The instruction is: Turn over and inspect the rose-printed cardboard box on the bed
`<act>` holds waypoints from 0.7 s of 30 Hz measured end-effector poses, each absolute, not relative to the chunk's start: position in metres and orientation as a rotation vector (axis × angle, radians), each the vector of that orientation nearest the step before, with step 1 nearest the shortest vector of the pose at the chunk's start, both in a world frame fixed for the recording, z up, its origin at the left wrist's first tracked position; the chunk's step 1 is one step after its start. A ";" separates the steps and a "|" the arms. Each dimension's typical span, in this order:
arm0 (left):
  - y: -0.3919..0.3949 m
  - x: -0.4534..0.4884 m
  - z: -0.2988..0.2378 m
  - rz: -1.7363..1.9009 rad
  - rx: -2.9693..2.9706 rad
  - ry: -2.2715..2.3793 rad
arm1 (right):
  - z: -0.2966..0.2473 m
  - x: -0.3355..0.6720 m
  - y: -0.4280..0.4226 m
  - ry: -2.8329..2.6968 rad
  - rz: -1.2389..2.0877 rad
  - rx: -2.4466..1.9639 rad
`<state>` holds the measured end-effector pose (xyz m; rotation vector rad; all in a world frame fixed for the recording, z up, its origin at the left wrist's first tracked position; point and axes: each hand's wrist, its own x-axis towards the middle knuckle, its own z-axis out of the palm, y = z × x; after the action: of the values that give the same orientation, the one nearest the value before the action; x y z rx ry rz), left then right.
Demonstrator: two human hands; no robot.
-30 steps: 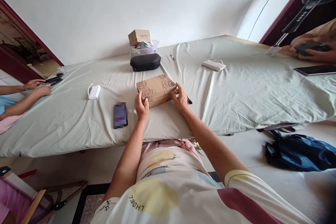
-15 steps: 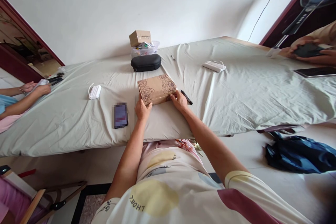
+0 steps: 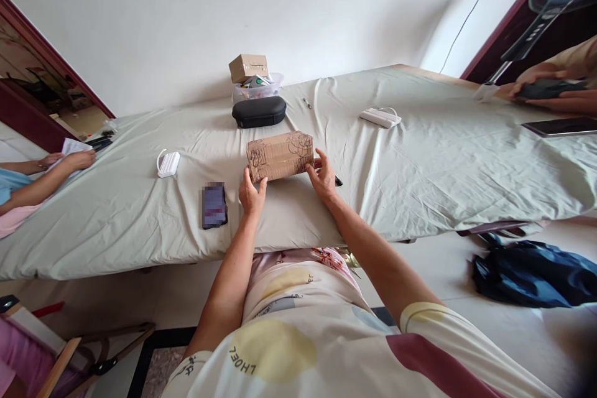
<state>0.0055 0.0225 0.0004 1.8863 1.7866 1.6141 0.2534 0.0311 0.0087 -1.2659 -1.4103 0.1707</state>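
A brown cardboard box (image 3: 280, 157) with dark scribbled flower drawings is held between my two hands over the middle of the table. It is tilted, with a taped side facing me. My left hand (image 3: 252, 194) grips its left near corner, thumb in front. At the right end, my right hand (image 3: 323, 178) holds it with the thumb on the near face and the fingers partly behind. A black pen (image 3: 338, 181) lies beside my right hand, mostly hidden by it. To the left of my left hand a phone (image 3: 214, 206) rests on the cloth.
Behind the box stand a black zip case (image 3: 259, 112) and a clear plastic basket (image 3: 271, 89) topped by a small carton (image 3: 249, 67). White looped devices lie left (image 3: 168, 164) and right (image 3: 380, 117). Other people's hands hold paper (image 3: 77, 146) at left and a dark object (image 3: 550, 88) at right.
The box has turned in my hands, so its top has tipped away and the taped side shows. My right hand has shifted slightly, covering more of the pen.
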 end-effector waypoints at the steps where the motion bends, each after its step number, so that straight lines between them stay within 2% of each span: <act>1: 0.022 0.005 0.001 1.680 1.902 1.778 | 0.012 0.253 0.028 -1.387 0.146 -1.231; 8: 0.017 0.004 0.006 1.957 1.975 1.638 | 0.023 0.250 0.013 -1.367 0.026 -1.128; 21: 0.013 0.020 0.004 1.852 1.871 1.718 | 0.018 0.241 0.012 -1.346 0.088 -1.164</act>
<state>0.0201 0.0127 0.0036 1.8711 1.7183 1.8524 0.2409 0.0116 0.0179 -1.1644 -1.3461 0.0881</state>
